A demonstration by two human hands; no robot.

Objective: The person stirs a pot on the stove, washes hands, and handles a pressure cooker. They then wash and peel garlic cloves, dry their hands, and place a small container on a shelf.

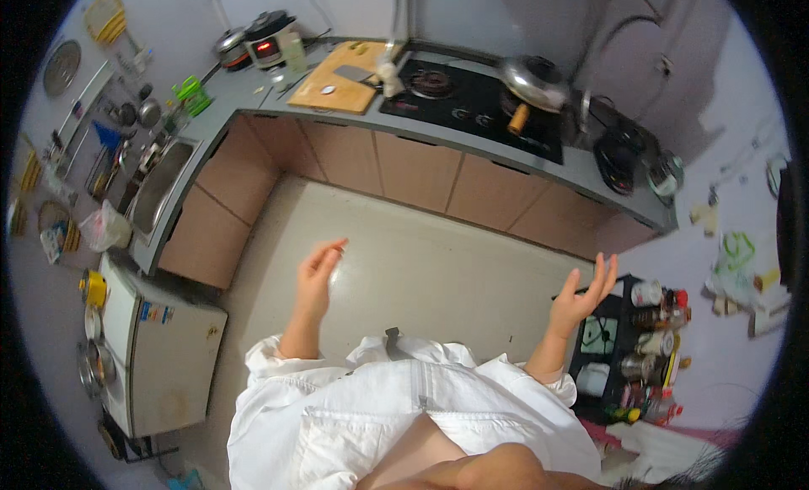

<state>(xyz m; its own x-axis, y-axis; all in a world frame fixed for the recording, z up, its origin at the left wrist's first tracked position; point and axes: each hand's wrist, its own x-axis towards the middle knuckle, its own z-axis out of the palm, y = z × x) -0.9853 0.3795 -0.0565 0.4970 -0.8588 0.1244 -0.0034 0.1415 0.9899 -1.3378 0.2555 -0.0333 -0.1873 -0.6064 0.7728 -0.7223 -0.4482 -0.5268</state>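
My left hand (pixel 319 262) is raised over the pale floor, with its thumb and fingers close together; whether it pinches something small cannot be made out. My right hand (pixel 581 294) is lifted beside the black shelf rack, fingers spread, holding nothing. Both hands stay away from the counter. Beyond them, a wooden cutting board (pixel 306 98) lies on the grey counter with a cleaver (pixel 352 73) and a small white round item (pixel 327 90) on it. A lidded pan (pixel 534 89) with a wooden handle sits on the black gas cooktop (pixel 464 101).
A rice cooker (pixel 268 44) stands in the back corner. The steel sink (pixel 163 186) is at the left, with a white refrigerator (pixel 170 363) nearer. At the right, a black rack (pixel 607 354) stands beside jars and bottles. Pink cabinets (pixel 411 168) border the floor.
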